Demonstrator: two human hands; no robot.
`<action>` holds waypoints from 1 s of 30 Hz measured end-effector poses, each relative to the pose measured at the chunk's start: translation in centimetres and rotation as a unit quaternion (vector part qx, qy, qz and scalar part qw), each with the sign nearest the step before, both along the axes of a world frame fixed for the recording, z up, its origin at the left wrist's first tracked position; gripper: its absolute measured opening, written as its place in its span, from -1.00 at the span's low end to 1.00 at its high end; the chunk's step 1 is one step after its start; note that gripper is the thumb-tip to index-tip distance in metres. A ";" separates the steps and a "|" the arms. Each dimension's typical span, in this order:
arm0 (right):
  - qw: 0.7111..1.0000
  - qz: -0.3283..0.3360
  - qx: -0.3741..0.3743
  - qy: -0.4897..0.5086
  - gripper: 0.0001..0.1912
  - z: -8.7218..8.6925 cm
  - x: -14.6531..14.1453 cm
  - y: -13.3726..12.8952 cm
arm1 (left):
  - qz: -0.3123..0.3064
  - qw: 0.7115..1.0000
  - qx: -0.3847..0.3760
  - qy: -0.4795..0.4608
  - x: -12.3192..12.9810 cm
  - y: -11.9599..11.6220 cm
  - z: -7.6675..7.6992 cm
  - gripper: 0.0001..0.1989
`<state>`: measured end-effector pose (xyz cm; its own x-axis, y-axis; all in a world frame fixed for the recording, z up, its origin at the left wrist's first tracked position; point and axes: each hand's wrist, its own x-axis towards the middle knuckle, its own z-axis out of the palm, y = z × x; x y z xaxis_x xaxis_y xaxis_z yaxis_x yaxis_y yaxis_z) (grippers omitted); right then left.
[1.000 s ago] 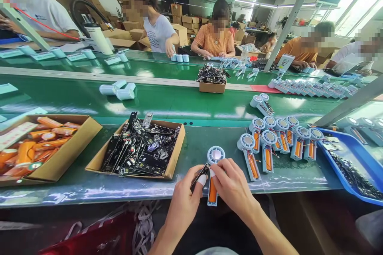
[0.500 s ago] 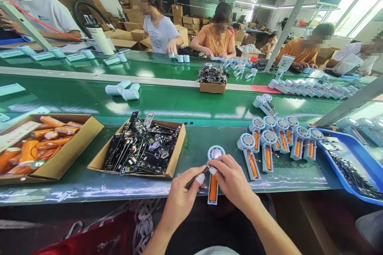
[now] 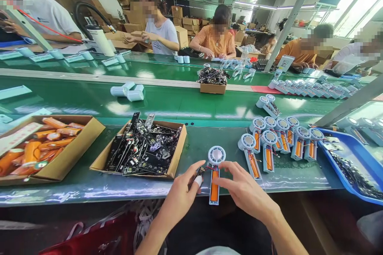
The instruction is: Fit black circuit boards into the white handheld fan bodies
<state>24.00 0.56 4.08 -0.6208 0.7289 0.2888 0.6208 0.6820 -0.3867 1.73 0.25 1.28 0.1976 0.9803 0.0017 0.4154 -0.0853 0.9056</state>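
Between my hands lies a light-blue handheld fan housing (image 3: pixel 217 155) with a round head and an orange battery (image 3: pixel 214 189) in its handle, which points toward me. My left hand (image 3: pixel 182 193) pinches a small black circuit board (image 3: pixel 199 173) just left of the handle; thin wires run from the board toward the fan head. My right hand (image 3: pixel 245 187) is at the handle's right side with thumb and fingers apart, its fingertips close to the battery and wires. Whether those fingertips touch the housing, I cannot tell.
Left stand a carton of orange batteries (image 3: pixel 72 155) and a carton of black circuit boards (image 3: pixel 176 151). Several fan housings with batteries (image 3: pixel 268 155) are grouped at right, beside a blue tray (image 3: pixel 338 167). Co-workers sit beyond the green conveyor belt (image 3: pixel 179 101).
My right hand has let go of the board and wires and spread its fingers to the right. My left hand keeps the board. The fan housings on the belt have shifted slightly right.
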 end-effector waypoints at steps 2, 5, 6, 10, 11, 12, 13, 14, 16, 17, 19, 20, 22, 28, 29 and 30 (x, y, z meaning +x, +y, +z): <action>1.000 0.013 0.027 -0.007 -0.50 -0.9 0.3 0.2 | -0.007 0.999 0.017 0.030 0.0 0.1 -0.1 -0.57; 0.993 0.012 -0.018 0.112 -0.69 -2.2 0.1 1.1 | -0.001 0.993 0.087 0.076 0.2 0.3 -0.4 -0.59; 0.985 0.002 -0.052 0.165 -0.73 -2.4 0.0 1.3 | -0.004 0.989 0.115 0.097 0.3 0.2 -0.5 -0.58; 0.940 -0.053 -0.146 0.303 -0.81 -2.2 -1.2 1.7 | -0.031 0.952 0.199 0.230 0.4 -0.6 -0.9 -0.48; 0.935 -0.066 -0.147 0.317 -0.81 -2.0 -1.6 1.7 | -0.033 0.940 0.213 0.263 0.4 -0.8 -0.8 -0.46; 0.931 -0.079 -0.144 0.327 -0.81 -2.0 -1.9 1.6 | -0.036 0.930 0.225 0.288 0.4 -1.1 -0.8 -0.43; 0.928 -0.093 -0.141 0.333 -0.82 -2.0 -2.2 1.6 | -0.038 0.924 0.233 0.301 0.4 -1.2 -0.7 -0.42; 0.924 -0.108 -0.140 0.339 -0.83 -2.0 -2.6 1.7 | -0.042 0.922 0.236 0.303 0.5 -1.4 -0.7 -0.42; 0.917 -0.140 -0.144 0.344 -0.84 -2.1 -3.1 1.7 | -0.043 0.931 0.228 0.283 0.5 -1.4 -0.5 -0.45; 0.915 -0.151 -0.144 0.345 -0.84 -2.1 -3.4 1.8 | -0.039 0.938 0.220 0.265 0.6 -1.3 -0.4 -0.46; 0.917 -0.158 -0.132 0.341 -0.83 -2.1 -3.8 1.9 | -0.026 0.953 0.204 0.224 0.6 -1.0 -0.3 -0.50; 0.920 -0.155 -0.122 0.338 -0.82 -2.0 -3.9 1.9 | -0.019 0.959 0.198 0.204 0.7 -0.9 -0.3 -0.51; 0.925 -0.142 -0.107 0.336 -0.81 -1.8 -4.1 1.9 | -0.008 0.968 0.186 0.167 0.7 -0.7 -0.3 -0.53; 0.924 -0.112 -0.146 0.336 -0.82 -1.4 -4.3 2.0 | 0.043 0.984 0.150 0.081 1.1 -0.5 -0.6 -0.60; 0.924 -0.116 -0.151 0.331 -0.83 -1.3 -4.3 2.0 | 0.059 0.986 0.136 0.071 1.1 -0.6 -0.7 -0.61; 0.927 -0.123 -0.150 0.322 -0.84 -1.3 -4.3 2.1 | 0.075 0.988 0.119 0.062 1.2 -0.7 -0.7 -0.62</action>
<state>19.73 2.61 2.79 -0.1944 0.9328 0.3035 0.3169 0.3526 -0.8805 2.91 -0.41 0.56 0.0626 0.9732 0.2212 0.5461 -0.2189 0.8086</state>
